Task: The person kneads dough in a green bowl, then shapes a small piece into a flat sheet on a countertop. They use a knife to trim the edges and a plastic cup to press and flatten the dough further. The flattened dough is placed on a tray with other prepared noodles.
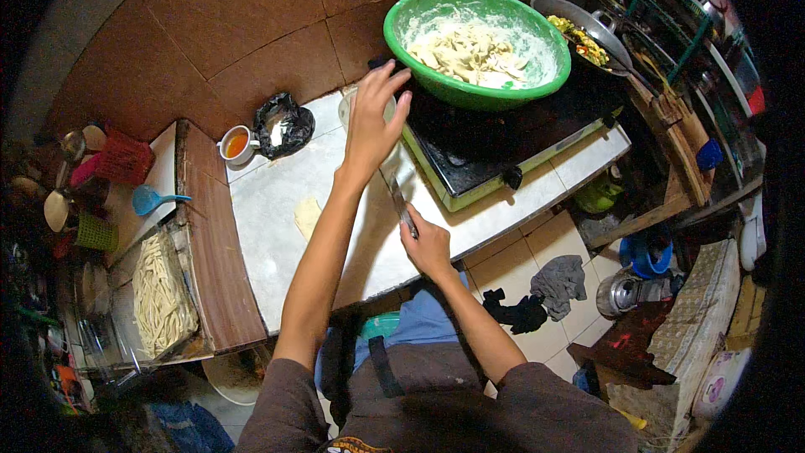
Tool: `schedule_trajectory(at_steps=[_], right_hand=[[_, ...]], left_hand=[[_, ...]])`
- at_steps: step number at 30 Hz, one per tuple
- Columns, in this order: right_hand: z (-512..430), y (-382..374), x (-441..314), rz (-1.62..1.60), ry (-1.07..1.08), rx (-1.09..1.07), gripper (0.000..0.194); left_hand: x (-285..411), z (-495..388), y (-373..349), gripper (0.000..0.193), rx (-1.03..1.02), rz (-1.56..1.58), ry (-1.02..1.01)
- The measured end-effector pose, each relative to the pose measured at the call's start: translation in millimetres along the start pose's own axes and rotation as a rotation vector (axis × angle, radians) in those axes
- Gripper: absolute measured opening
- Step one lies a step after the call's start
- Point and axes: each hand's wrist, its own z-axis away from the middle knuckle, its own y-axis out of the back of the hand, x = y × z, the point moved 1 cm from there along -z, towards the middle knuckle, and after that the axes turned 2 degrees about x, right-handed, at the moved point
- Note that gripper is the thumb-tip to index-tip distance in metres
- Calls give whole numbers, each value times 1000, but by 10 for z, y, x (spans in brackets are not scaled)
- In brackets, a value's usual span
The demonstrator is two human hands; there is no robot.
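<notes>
My left hand (377,116) is raised with fingers apart, holding nothing, just left of a green plastic bowl (478,97). Whether its fingertips touch the rim I cannot tell. Floury strips of dough (468,56) lie heaped inside the bowl, which sits on a black-topped gas stove (478,151). My right hand (427,242) grips a knife (397,198) by its handle, the blade pointing away from me over the white tiled counter (270,264). A flat piece of dough (307,217) lies on the tiles, partly hidden by my left forearm. Behind my left hand shows part of a clear round container (346,107).
At the counter's back left stand a white cup (236,145) of orange-brown liquid and a black plastic bag (283,126). A clear tray (182,308) of dough strips and a blue ladle (151,199) are further left. A wok (610,38) with food stands behind the bowl, beside a dish rack (679,19).
</notes>
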Motion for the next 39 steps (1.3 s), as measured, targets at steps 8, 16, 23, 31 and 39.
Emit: schedule_trajectory(at_steps=[8,16,23,31,39], right_hand=[[5,-10,-41,46,8,-64,47],[-265,40,-345,325,4,-98,33],[-1197,-93,-908,424,423,259,53],[-1630,-280,-1206,123,505,230,25],[-737,-517,-1138,-866,-49,-463,14]], left_hand=[[-438,1803,951,41,-140,-260,424],[-664,2674,1231,64,-331,-664,527],[-670,2703,1237,58,-136,-660,583],[-698,2702,1387,46,121,-434,686],[-657,2652,1633,52,690,215,774]])
